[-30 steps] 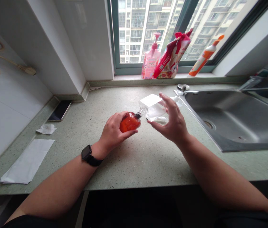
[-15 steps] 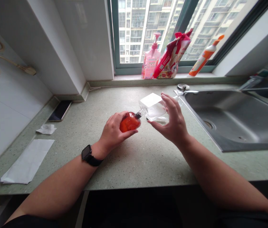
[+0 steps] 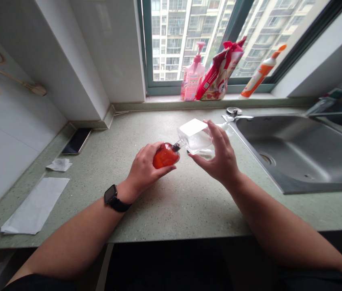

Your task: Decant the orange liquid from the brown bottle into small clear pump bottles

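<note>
My left hand (image 3: 146,165) is wrapped around an orange-red see-through bottle (image 3: 165,157), tilted with its dark-looking neck toward the upper right. In my right hand (image 3: 219,155) is a clear square bottle (image 3: 195,136), tipped so its neck slants down to the left. The two necks meet mouth to mouth; whether liquid passes between them I cannot make out. Behind the clear bottle, partly hidden, some small pale and dark item (image 3: 205,153) lies on the counter. A black watch (image 3: 115,197) sits on my left wrist.
Speckled green counter (image 3: 183,210) lies below my hands. To the right is a steel sink (image 3: 298,149). A phone (image 3: 77,141) and white paper (image 3: 36,206) lie left. On the sill stand a pink pump bottle (image 3: 192,83), a red bag (image 3: 221,72) and an orange bottle (image 3: 258,79).
My right hand has shifted very slightly around the clear bottle. Both bottles stay neck to neck in nearly the same place, and my left hand has not visibly moved.
</note>
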The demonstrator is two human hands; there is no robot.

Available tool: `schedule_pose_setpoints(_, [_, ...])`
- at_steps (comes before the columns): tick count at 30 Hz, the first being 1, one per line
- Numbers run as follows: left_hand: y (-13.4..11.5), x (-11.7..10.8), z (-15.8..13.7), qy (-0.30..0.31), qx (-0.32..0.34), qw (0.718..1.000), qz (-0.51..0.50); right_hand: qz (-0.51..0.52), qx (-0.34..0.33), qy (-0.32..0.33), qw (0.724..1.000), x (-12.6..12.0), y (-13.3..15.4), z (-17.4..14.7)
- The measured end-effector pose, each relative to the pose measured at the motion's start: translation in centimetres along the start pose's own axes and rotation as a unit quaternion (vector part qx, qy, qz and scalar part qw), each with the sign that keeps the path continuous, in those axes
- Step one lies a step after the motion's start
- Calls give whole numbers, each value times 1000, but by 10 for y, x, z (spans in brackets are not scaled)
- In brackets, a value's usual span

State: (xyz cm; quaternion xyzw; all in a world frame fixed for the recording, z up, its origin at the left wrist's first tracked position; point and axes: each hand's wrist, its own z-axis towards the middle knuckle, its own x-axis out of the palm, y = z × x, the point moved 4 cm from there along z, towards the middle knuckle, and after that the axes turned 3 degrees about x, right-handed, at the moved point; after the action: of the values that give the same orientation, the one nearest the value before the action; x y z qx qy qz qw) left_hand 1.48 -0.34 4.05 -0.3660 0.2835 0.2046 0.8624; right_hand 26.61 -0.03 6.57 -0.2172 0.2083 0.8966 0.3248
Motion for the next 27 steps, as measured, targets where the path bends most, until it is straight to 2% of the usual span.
schedule_pose_setpoints(9, [-1,0,0,0,-1,1000,1,-18,-15,-6,1000,-1,1,1])
schedule_pose_setpoints(19, [-1,0,0,0,0,1000,0,-5,12,7,1000,1,0,-1])
schedule_pose_setpoints(27, [-1,0,0,3,-2,1000,-1,13,17,-7,1000,2,-2,-3])
